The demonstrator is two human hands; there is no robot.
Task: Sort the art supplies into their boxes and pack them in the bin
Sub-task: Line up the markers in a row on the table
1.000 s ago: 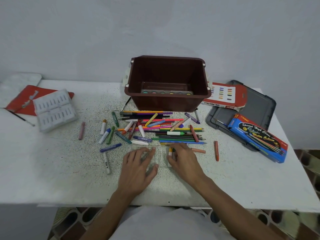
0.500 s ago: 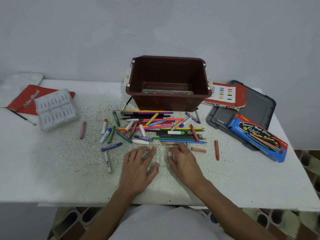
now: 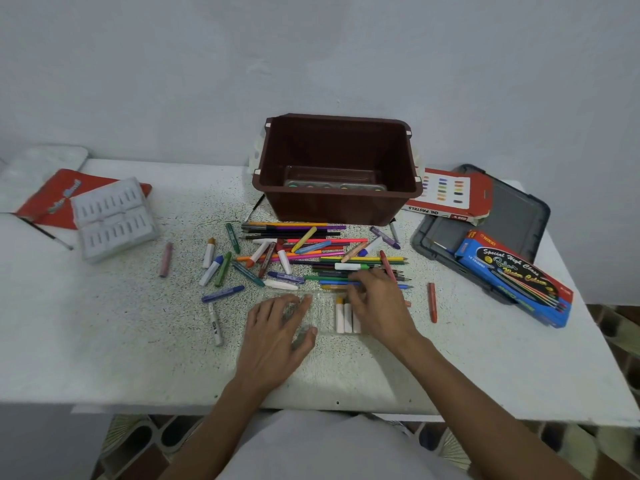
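Brown and deep, the bin [image 3: 337, 206] stands in the upper middle of the frame, at the back of the white speckled bench [image 3: 104, 323]. A flat paint box [image 3: 334, 183] lies at the bottom of the bin.

Just in front of the bin is a messy pile of pencils and crayons [image 3: 311, 258]. More crayons lie loose to the left of the pile. A pink crayon [image 3: 166, 259] lies alone further left, and an orange crayon [image 3: 432, 303] lies alone to the right.

A clear tray [image 3: 323, 317] sits in the lower middle of the frame, just below the pile. A few white crayons [image 3: 346, 318] lie side by side in it.

The left hand [image 3: 277, 330] lies flat on the left part of the clear tray. Its fingers are straight and spread out, and it holds nothing.

The right hand [image 3: 379, 306] is over the right part of the tray. Its bent fingers reach up to the pencils at the near edge of the pile. I cannot tell if it has hold of one.

On the right side of the frame, a blue pencil box [image 3: 516, 278] lies partly on a grey lid [image 3: 512, 220]. A red and white pastel box [image 3: 450, 195] leans on the lid too, just right of the bin.

On the left side, a pale grey tray [image 3: 114, 220] sits partly on a red packet [image 3: 45, 199].
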